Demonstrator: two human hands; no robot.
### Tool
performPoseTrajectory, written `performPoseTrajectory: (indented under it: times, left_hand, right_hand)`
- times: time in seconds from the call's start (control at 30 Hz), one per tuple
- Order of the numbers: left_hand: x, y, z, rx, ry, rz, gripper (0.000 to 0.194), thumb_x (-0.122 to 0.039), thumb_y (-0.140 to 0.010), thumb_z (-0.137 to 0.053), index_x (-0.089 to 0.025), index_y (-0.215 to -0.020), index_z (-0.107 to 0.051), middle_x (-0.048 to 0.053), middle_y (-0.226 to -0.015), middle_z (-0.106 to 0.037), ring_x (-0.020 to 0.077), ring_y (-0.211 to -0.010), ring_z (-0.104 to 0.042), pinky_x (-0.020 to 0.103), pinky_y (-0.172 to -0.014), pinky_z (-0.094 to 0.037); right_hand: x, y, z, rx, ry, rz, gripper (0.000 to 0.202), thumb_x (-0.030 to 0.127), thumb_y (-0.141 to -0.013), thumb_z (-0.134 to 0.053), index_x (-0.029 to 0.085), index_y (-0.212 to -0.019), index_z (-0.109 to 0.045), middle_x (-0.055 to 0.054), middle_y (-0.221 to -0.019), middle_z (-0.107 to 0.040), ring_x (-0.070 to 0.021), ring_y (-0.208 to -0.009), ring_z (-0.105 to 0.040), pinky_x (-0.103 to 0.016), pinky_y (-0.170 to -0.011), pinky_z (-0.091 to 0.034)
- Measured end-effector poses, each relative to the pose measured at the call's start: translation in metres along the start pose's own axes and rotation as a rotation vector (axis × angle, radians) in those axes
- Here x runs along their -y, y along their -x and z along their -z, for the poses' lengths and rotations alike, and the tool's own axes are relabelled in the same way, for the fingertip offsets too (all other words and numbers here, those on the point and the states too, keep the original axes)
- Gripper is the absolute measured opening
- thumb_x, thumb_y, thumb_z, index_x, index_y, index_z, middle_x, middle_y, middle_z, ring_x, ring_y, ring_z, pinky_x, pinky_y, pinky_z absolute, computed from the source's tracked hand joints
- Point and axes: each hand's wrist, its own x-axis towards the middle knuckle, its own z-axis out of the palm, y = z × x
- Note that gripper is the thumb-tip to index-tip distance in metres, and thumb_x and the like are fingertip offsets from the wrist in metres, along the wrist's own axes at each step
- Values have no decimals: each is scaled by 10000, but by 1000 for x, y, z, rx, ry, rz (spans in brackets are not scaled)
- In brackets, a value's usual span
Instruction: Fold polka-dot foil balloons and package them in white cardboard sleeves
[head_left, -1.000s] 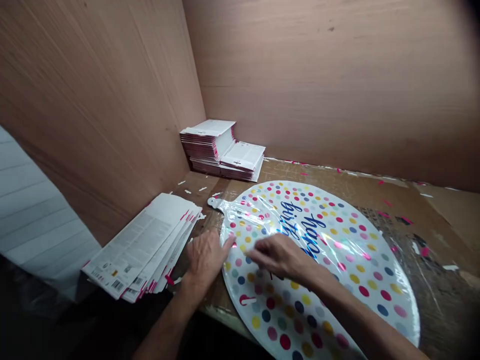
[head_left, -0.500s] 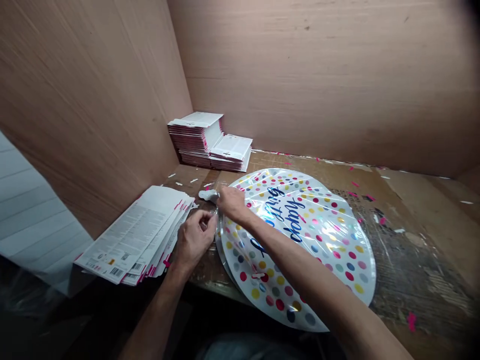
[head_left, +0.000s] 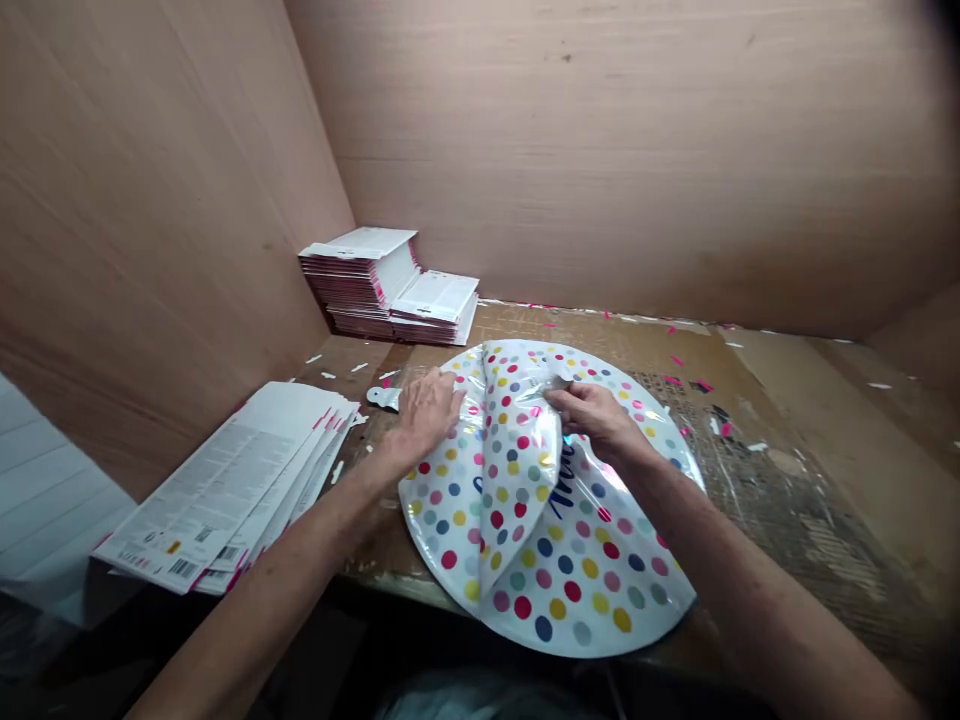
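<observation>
A flat round foil balloon (head_left: 570, 585), white with coloured dots and dark blue lettering, lies in front of me. My right hand (head_left: 596, 415) pinches its silvery tab and has folded its left part over toward the middle. Flat on the left side, my left hand (head_left: 431, 410) presses with fingers stretched out, beside the fold. A second silvery tab (head_left: 384, 398) sticks out to the left from under that hand. More foil with dots shows beneath the folded part; whether it is a second balloon is hard to make out.
Printed white cards (head_left: 217, 490) lie fanned at the left table edge. Stacks of folded cards (head_left: 352, 285) stand in the back corner. Wooden panels (head_left: 600, 150) close off the back and left. Pink and white paper scraps (head_left: 726, 428) are scattered over the taped cardboard surface (head_left: 795, 400).
My right hand has moved right, drawing the balloon's tab and left edge over into a fold. My left hand has gone from curled beside the balloon to flat on it. The view has shifted slightly.
</observation>
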Motion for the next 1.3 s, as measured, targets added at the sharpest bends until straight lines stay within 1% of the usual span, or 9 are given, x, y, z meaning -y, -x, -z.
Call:
performPoseTrajectory:
  times: [0.1,0.23,0.37,0.53,0.73,0.87,0.97,1.13,1.3]
  left_hand:
    - [-47,14,-12,-133,79,-198,463,-400,-991,-415,-104,-1320,-553,174,-1340,-590,285,-1269,-532,398,-1071,-425]
    - [-106,32,-51,-76,50,-249,735,-574,-959,-412,-57,-1481,-384,245,-1545,-357,411,-1440,-304,541,-1142,-321]
    - [-136,39,-80,-24,-20,-169,782,-616,-934,-432,-90,-1509,-367,245,-1579,-293,468,-1458,-225,639,-1152,-223]
    - [-129,64,-75,-62,-56,-151,737,-527,-961,-426,-25,-1496,-359,246,-1586,-277,424,-1481,-200,586,-1180,-224]
    - [-102,150,-81,-225,-93,-189,778,-547,-949,-423,31,-1464,-347,299,-1536,-341,411,-1462,-270,571,-1158,-304]
    - [-94,193,-91,-333,-52,-141,783,-556,-943,-443,-1,-1476,-298,310,-1507,-378,403,-1447,-312,578,-1118,-371]
    - [-90,210,-81,-341,67,-37,591,-538,-921,-497,-93,-1309,-504,264,-1474,-439,400,-1452,-300,594,-1088,-406]
    - [-93,199,-42,-110,417,54,255,-374,-882,-499,-233,-675,-546,129,-1123,-669,357,-1218,-549,558,-992,-466]
    - [-100,158,6,508,1092,314,385,-521,-806,-555,-198,-603,-509,5,-588,-525,138,-552,-484,271,-541,-414]
  right_hand:
    - [-22,10,49,-72,42,-113,374,505,-628,-722,203,-633,-502,46,-500,-501,-87,-421,-451,-217,-405,-369]
    - [-39,33,90,-159,280,-186,391,546,-716,-676,220,-601,-494,10,-456,-510,-126,-390,-457,-246,-390,-335]
    - [-37,55,91,-458,977,273,339,478,-912,-516,182,-872,-677,-127,-823,-714,-250,-736,-664,-352,-643,-498]
    - [-40,33,62,-148,1205,835,467,400,-1018,-333,143,-1339,-555,-176,-1428,-536,-288,-1311,-496,-454,-1074,-382]
    - [-11,-50,26,182,1230,856,500,358,-1047,-207,178,-1440,-457,-112,-1563,-393,-239,-1428,-358,-417,-1133,-308]
    - [-12,-92,5,236,1259,613,519,351,-1044,-245,131,-1491,-391,-131,-1603,-307,-312,-1461,-283,-505,-1153,-243]
    - [-30,-102,2,221,1235,575,551,365,-1049,-224,96,-1516,-338,-147,-1611,-280,-341,-1475,-239,-545,-1165,-189]
    - [-32,-100,5,167,1176,599,540,375,-1047,-266,76,-1480,-387,-177,-1597,-301,-299,-1479,-240,-478,-1184,-185]
    - [2,-31,39,77,793,624,614,502,-1033,-228,96,-1368,-543,-177,-1444,-525,-270,-1332,-487,-418,-1124,-352]
